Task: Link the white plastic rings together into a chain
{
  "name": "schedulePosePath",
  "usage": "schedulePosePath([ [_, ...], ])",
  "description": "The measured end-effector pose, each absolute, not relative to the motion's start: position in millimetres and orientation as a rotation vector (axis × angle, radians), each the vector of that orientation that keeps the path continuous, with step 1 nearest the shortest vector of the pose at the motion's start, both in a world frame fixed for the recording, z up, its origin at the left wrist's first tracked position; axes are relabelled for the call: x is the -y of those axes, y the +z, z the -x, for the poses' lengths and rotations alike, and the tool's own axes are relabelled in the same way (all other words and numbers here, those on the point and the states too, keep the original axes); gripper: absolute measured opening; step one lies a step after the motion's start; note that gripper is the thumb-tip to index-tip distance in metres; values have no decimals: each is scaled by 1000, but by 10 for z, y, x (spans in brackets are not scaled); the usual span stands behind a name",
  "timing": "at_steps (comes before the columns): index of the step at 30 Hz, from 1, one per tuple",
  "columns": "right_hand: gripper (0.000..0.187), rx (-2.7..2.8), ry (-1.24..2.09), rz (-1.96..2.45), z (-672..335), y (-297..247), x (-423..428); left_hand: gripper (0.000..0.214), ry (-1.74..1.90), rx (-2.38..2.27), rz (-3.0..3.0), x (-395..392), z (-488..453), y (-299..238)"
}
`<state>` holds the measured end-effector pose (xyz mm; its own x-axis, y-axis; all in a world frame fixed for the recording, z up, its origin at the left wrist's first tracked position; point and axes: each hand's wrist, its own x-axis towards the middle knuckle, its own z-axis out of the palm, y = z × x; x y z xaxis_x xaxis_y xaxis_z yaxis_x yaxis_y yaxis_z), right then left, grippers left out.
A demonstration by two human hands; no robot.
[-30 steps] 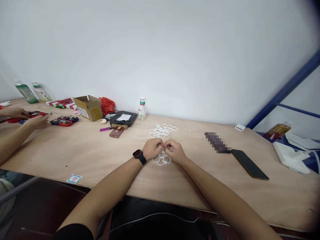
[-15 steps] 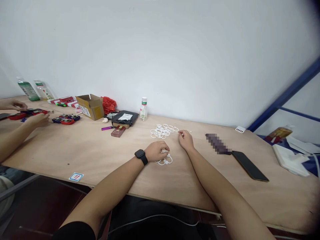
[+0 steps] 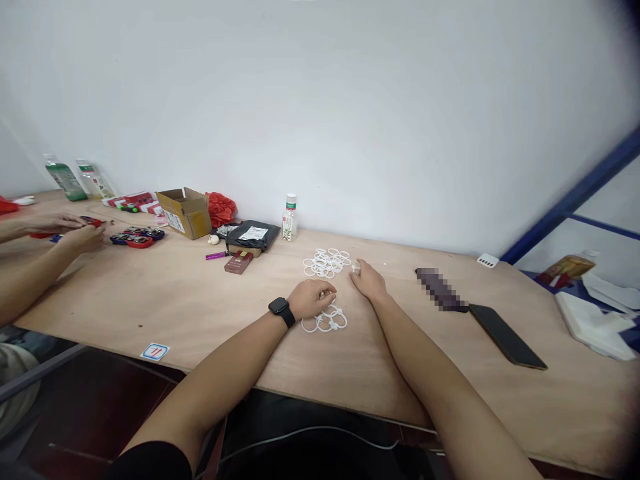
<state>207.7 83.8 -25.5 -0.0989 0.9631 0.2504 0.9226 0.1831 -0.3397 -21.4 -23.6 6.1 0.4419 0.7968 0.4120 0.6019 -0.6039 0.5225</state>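
My left hand (image 3: 310,299), with a black watch (image 3: 281,307) on its wrist, hovers just above a small group of white plastic rings (image 3: 325,325). Its fingers are loosely curled, thumb and forefinger a little apart, and I see nothing between them. A larger heap of the same rings (image 3: 323,263) lies farther back. Right of that heap, my right hand (image 3: 369,281) pinches a white ring (image 3: 355,268), mostly hidden by the fingers.
A bottle (image 3: 289,218), a black parcel (image 3: 253,234), a dark red box (image 3: 239,262) and an open carton (image 3: 185,213) stand left of the heap. At far left, another person's hands (image 3: 83,237) handle red and blue items. A phone (image 3: 507,337) lies right.
My right hand has drawn a ring slightly away from the heap. My left hand has shifted slightly up and left, and more of the near rings show. The other person's hands have moved closer together.
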Motion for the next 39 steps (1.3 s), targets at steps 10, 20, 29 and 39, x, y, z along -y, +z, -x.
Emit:
schedulePosePath([
  [10, 35, 1807, 800, 1106, -1926, -220, -219, 27, 1177, -1308, -2294, 160, 210, -18],
  [20, 30, 1677, 1162, 892, -1621, -41, 121, 24, 1031, -1187, -2410, 205, 182, 40],
  [29, 22, 1691, 1161, 941, -1676, -19, 135, 36, 942, -1134, -2494, 194, 195, 24],
  [39, 11, 1685, 1053, 1046, -1606, 22, 164, 39, 814, -1182, -2598, 209, 173, 50],
])
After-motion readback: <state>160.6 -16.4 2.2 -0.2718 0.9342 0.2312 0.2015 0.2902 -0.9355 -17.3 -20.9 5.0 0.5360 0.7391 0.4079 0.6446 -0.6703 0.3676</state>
